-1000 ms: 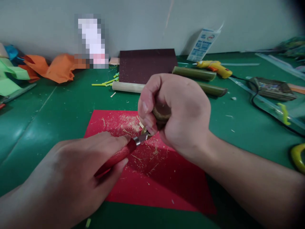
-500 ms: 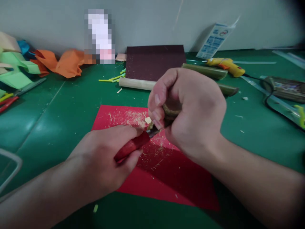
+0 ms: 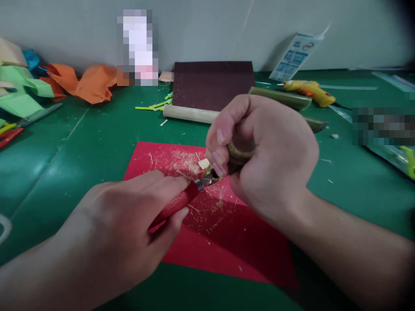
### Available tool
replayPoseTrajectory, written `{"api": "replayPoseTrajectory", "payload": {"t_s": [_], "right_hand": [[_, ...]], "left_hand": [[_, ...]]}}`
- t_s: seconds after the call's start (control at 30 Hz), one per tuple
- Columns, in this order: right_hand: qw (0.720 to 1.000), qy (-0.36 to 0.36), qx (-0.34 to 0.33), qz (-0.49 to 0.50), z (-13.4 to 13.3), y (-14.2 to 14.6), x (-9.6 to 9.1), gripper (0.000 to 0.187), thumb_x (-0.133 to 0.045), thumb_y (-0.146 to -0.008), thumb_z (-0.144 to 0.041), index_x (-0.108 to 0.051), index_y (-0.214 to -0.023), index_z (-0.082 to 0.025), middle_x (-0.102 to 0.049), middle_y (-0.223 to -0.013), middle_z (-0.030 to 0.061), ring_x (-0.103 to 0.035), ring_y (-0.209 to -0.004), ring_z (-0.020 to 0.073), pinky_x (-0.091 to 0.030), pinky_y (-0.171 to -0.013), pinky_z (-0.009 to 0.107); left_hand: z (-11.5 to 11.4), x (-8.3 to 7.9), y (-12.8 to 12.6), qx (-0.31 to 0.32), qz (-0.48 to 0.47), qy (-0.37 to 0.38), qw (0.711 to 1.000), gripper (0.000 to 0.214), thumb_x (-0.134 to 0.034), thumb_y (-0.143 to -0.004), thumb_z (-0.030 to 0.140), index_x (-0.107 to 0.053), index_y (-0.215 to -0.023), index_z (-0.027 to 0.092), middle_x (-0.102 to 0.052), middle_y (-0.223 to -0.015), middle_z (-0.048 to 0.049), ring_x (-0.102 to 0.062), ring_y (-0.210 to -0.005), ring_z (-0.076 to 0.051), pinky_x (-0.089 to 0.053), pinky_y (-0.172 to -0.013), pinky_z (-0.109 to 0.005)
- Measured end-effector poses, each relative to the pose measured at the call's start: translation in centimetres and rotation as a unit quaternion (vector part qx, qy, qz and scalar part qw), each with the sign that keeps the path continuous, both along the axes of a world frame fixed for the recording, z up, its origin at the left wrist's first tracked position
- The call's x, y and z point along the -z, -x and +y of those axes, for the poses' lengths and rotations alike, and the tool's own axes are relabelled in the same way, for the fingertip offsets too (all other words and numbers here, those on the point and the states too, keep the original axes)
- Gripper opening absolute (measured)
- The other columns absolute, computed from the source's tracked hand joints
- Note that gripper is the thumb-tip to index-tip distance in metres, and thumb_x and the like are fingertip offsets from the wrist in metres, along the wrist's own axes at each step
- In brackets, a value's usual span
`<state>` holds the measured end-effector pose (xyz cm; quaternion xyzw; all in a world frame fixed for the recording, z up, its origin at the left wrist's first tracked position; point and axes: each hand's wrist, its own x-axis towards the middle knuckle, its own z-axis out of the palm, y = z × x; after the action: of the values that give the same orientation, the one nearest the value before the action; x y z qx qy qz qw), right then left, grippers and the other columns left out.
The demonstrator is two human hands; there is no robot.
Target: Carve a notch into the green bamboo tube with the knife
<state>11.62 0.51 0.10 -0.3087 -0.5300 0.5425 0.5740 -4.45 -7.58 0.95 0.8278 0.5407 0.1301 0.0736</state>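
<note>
My left hand [image 3: 129, 220] is closed around the red wooden handle of a carving tool [image 3: 178, 204]. The tool's short metal blade points right and meets the end of a greenish-brown bamboo piece [image 3: 241, 153]. My right hand [image 3: 275, 147] wraps its fingers round that bamboo, which is partly hidden by them. How deep the blade tip goes I cannot make out. Both hands are above a red sheet [image 3: 233, 255] strewn with fine shavings [image 3: 184, 162]. A pale chip [image 3: 204, 163] shows just beyond the blade.
Behind the hands lie a dark brown sheet [image 3: 210, 82], a pale rod [image 3: 188, 113] and split green bamboo [image 3: 282, 97]. A yellow glue gun [image 3: 311, 91] is at back right. Crumpled orange paper [image 3: 97, 84], green paper [image 3: 19, 86] and red-handled scissors [image 3: 11, 137] lie left.
My left hand has drawn the carving tool slightly back, down and to the left, so more of the blade shows. My right hand has shifted a little right with the bamboo piece.
</note>
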Motion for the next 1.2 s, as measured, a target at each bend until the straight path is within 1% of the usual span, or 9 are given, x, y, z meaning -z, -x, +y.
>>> {"api": "replayPoseTrajectory", "payload": {"t_s": [0.13, 0.23, 0.37, 0.5, 0.67, 0.77, 0.9, 1.1, 1.2], "right_hand": [[1.000, -0.002, 0.012, -0.028, 0.0, 0.0, 0.0, 0.029, -0.042, -0.077, -0.011, -0.048, -0.053, -0.026, -0.046, -0.046, -0.0027, -0.039, -0.037, 0.0140, -0.030, -0.035, 0.027], [0.998, 0.001, 0.038, -0.053, -0.2, 0.1, 0.0, 0.026, -0.046, -0.078, -0.015, -0.046, -0.054, -0.027, -0.045, -0.047, -0.0028, -0.039, -0.038, 0.0136, -0.032, -0.036, 0.027], [0.998, -0.022, 0.050, -0.033, -0.5, 0.1, 0.1, 0.026, -0.044, -0.081, -0.016, -0.046, -0.056, -0.025, -0.047, -0.050, -0.0021, -0.040, -0.040, 0.0132, -0.033, -0.037, 0.027], [0.997, -0.020, 0.060, -0.042, -0.5, 0.1, 0.1, 0.025, -0.045, -0.079, -0.016, -0.047, -0.057, -0.026, -0.048, -0.050, -0.0018, -0.042, -0.041, 0.0136, -0.033, -0.036, 0.027], [0.994, -0.010, 0.092, -0.057, -0.5, 0.4, -0.1, 0.026, -0.046, -0.080, -0.017, -0.043, -0.056, -0.026, -0.045, -0.048, -0.0021, -0.039, -0.039, 0.0140, -0.031, -0.035, 0.027], [0.996, -0.020, 0.083, -0.039, -0.7, 0.5, 0.0, 0.026, -0.045, -0.082, -0.017, -0.044, -0.057, -0.026, -0.045, -0.050, -0.0018, -0.040, -0.041, 0.0140, -0.031, -0.036, 0.027], [0.998, -0.025, 0.064, -0.008, -0.8, 0.4, 0.2, 0.028, -0.043, -0.083, -0.015, -0.046, -0.057, -0.025, -0.043, -0.050, -0.0027, -0.038, -0.041, 0.0137, -0.029, -0.037, 0.027], [1.000, 0.004, -0.009, 0.014, -0.2, 0.2, 0.0, 0.030, -0.040, -0.079, -0.008, -0.046, -0.053, -0.024, -0.046, -0.046, -0.0027, -0.038, -0.039, 0.0140, -0.030, -0.036, 0.028], [0.999, 0.026, -0.016, 0.012, 0.0, 0.2, -0.4, 0.033, -0.039, -0.077, -0.007, -0.045, -0.049, -0.023, -0.046, -0.042, -0.0025, -0.038, -0.035, 0.0140, -0.029, -0.034, 0.027]], "left_hand": [[-0.1, 0.2, 0.0, -0.003, 0.025, -0.003, 1.000, 0.026, -0.057, -0.084, 0.027, -0.062, -0.110, 0.030, -0.069, -0.079, 0.0034, -0.064, -0.062, -0.015, -0.045, -0.051, -0.025], [0.1, 0.4, -0.1, 0.000, 0.000, 0.010, 1.000, 0.024, -0.057, -0.085, 0.028, -0.063, -0.108, 0.029, -0.071, -0.084, 0.0041, -0.066, -0.065, -0.014, -0.046, -0.053, -0.024], [0.0, 0.5, -0.3, -0.013, -0.007, 0.026, 1.000, 0.024, -0.057, -0.085, 0.028, -0.063, -0.108, 0.029, -0.071, -0.085, 0.0047, -0.067, -0.067, -0.015, -0.048, -0.054, -0.025], [-0.5, 0.5, -0.4, -0.012, 0.011, 0.019, 1.000, 0.024, -0.053, -0.086, 0.026, -0.061, -0.109, 0.026, -0.072, -0.090, 0.0013, -0.066, -0.066, -0.016, -0.049, -0.055, -0.028], [-0.4, 1.0, -0.7, -0.018, 0.005, 0.019, 1.000, 0.027, -0.052, -0.087, 0.028, -0.061, -0.112, 0.026, -0.073, -0.099, -0.0025, -0.070, -0.075, -0.019, -0.054, -0.062, -0.031], [0.1, 1.2, -1.3, -0.029, -0.010, 0.021, 0.999, 0.027, -0.053, -0.087, 0.028, -0.063, -0.112, 0.025, -0.073, -0.100, -0.0038, -0.070, -0.082, -0.020, -0.056, -0.068, -0.032], [0.6, 1.3, -1.9, -0.029, -0.007, 0.035, 0.999, 0.023, -0.055, -0.085, 0.027, -0.065, -0.106, 0.025, -0.073, -0.095, -0.0029, -0.070, -0.080, -0.021, -0.055, -0.066, -0.031], [1.2, 0.8, -0.8, -0.023, -0.028, 0.045, 0.998, 0.034, -0.054, -0.086, 0.031, -0.063, -0.119, 0.031, -0.073, -0.109, -0.0005, -0.070, -0.096, -0.022, -0.056, -0.078, -0.033], [1.2, 0.5, -0.5, -0.024, -0.033, 0.044, 0.998, 0.033, -0.053, -0.085, 0.031, -0.064, -0.117, 0.033, -0.073, -0.105, 0.0005, -0.071, -0.091, -0.022, -0.055, -0.069, -0.030]]}}
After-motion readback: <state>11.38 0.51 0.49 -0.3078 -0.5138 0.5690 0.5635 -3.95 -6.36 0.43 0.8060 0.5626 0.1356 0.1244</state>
